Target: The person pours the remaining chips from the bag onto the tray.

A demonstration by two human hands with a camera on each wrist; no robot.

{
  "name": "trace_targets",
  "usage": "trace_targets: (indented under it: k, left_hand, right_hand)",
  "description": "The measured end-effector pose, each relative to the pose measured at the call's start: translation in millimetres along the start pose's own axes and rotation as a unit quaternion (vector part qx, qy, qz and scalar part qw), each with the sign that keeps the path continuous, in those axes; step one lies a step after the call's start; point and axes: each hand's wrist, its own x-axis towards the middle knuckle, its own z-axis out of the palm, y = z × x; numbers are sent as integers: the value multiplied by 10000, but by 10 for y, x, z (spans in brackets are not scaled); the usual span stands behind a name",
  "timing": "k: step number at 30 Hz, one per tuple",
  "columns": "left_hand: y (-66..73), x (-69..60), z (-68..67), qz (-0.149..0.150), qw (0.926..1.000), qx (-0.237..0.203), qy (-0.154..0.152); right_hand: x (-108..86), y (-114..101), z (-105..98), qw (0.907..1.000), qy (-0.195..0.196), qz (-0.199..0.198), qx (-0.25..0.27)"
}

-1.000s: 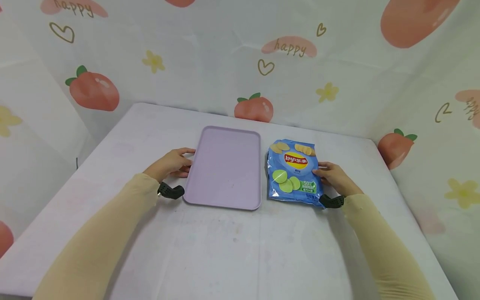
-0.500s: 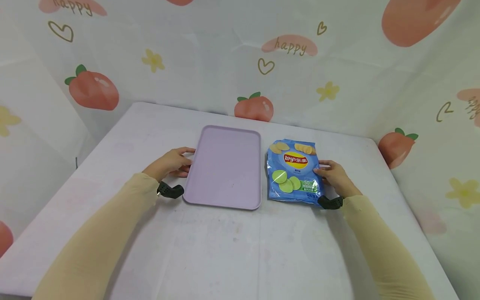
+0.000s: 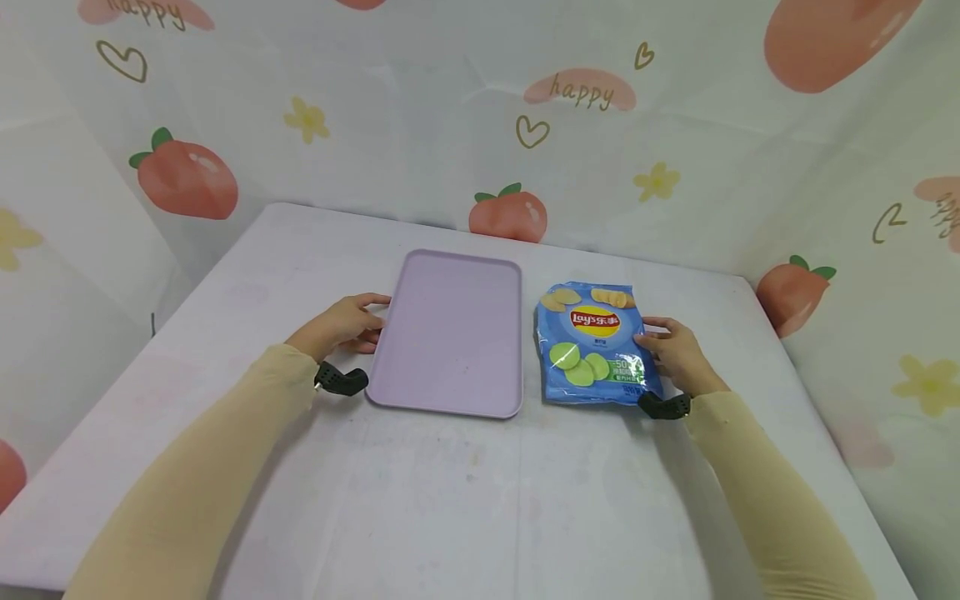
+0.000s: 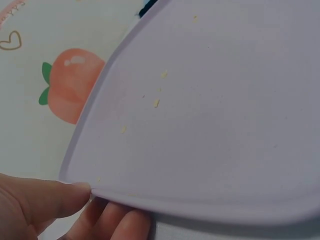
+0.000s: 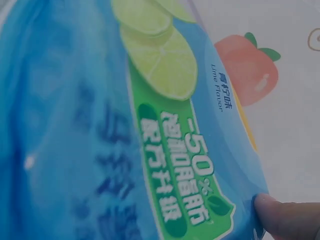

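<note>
Toward surface's (image 3: 420, 500) far edge, tray (image 3: 453, 337): left hand (image 3: 339, 325) pinches it.
Bag (image 3: 588, 333): right hand (image 3: 681, 358) pinches it — likely gripping step; next move calls for gentle hold.

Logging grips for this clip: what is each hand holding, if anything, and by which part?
The left hand pinches the tray by its left rim. The right hand holds the chip bag by its right edge.

White table (image 3: 435, 500); pale backdrop (image 3: 420, 142) behind, printed with peaches (image 3: 187, 182)
</note>
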Motion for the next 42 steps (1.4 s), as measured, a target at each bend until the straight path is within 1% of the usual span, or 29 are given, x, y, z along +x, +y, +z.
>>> trace_targets:
  k: [3,7,11,14,17,22,29,36,42]
  left_hand:
    - [-3,2,-5,-7,10000,1,6]
    - [-16,14,-6,-35,10000,30,37]
    - [-17,17,-4,-45,9999,110,65]
    - [-13,15,-5,-63,9998,164,79]
    - [-8,15,-8,-82,9998,163,90]
    - [-2,16,-10,-72,9998,167,94]
    - [-17,13,-10,-60,9998,191,84]
    - [-13,12,-1,-76,9997,195,103]
    - [-6,5,1,-58,9997,200,96]
  right_hand:
    - [-3,1,0,10000,-2,-2,27]
    - [-17,17,-23,9999,-123,-21,94]
    - [-37,44,-63,9990,-423,10,113]
    - [-43,68,-91,9978,-656,57,15]
    - [-45,79,-96,9967,-803,108,-5]
    - [-20,52,-61,9962,-850,177,94]
    - [46,-21,4,9944,-941,381,281]
    - [56,-84,35,9956,-864,374,17]
    - [65,-100,42,9965,-771,326,17]
